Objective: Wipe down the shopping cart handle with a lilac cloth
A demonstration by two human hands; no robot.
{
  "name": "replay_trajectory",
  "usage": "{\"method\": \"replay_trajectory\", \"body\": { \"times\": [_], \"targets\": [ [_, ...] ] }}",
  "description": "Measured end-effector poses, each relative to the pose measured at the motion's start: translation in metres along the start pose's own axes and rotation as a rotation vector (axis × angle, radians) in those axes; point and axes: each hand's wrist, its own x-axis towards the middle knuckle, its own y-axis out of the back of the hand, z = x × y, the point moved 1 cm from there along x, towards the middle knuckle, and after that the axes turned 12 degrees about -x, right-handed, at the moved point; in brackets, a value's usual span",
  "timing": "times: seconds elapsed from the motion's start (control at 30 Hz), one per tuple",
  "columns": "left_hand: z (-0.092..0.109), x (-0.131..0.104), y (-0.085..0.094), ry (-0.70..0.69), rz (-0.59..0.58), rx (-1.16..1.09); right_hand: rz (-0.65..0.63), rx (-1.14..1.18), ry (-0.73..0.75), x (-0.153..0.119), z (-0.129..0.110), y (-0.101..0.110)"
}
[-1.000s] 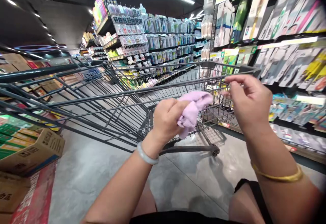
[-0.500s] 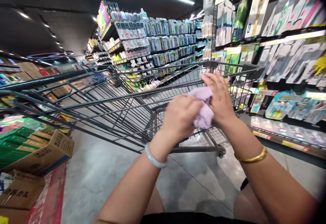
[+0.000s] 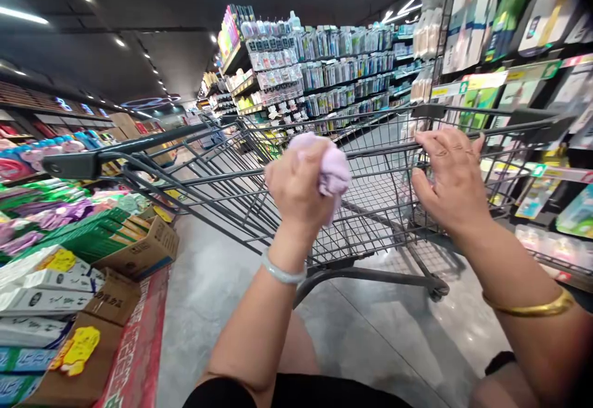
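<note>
My left hand (image 3: 301, 185) is closed around a bunched lilac cloth (image 3: 334, 170). The cloth bulges out past the thumb side and is at the upper side rail of a dark wire shopping cart (image 3: 370, 278). Whether it wraps the rail is hidden behind the hand. Farther right, my right hand (image 3: 456, 182) lies over the same rail, its fingers bent across it and its thumb lower down and apart. No cloth shows in that hand. The cart's handle (image 3: 71, 165) points to the left.
Shelves of hanging packets (image 3: 514, 93) rise close on the right. On the left stand an open cardboard box of green packs (image 3: 139, 244) and stacked white cartons (image 3: 49, 300). Another packed shelf unit (image 3: 347, 74) is beyond the cart, above a grey tiled floor (image 3: 370, 340).
My left hand has drawn away from the right one, taking the whole cloth with it. A gap of bare cart mesh now lies between the hands. The view has turned left.
</note>
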Motion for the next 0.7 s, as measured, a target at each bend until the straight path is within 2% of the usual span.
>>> {"method": "replay_trajectory", "body": {
  "times": [0.13,0.2,0.33,0.43,0.5,0.57,0.63,0.7],
  "targets": [
    [0.018,-0.028,-0.025,-0.150,-0.197,-0.059,0.004,0.037,-0.021,-0.001,0.001,-0.004],
    [0.019,-0.031,-0.027,-0.147,-0.205,-0.103,-0.004,0.068,-0.035,0.000,0.002,-0.003],
    [0.020,-0.015,-0.009,0.014,-0.064,-0.257,0.027,0.156,-0.038,0.003,-0.017,0.015],
    [0.035,-0.004,-0.002,0.216,-0.091,-0.456,-0.088,0.393,0.115,0.001,-0.053,0.032],
    [0.048,-0.003,-0.005,0.363,-0.170,-0.642,-0.154,0.526,0.151,-0.004,-0.075,0.039],
    [0.058,-0.004,-0.013,0.466,-0.293,-0.866,-0.122,0.566,0.123,-0.007,-0.086,0.043],
    [0.063,-0.005,-0.018,0.467,-0.424,-1.057,-0.054,0.542,0.110,-0.008,-0.083,0.045],
    [0.063,-0.004,-0.019,0.383,-0.507,-1.127,0.003,0.499,0.086,-0.004,-0.068,0.047]
  ]
}}
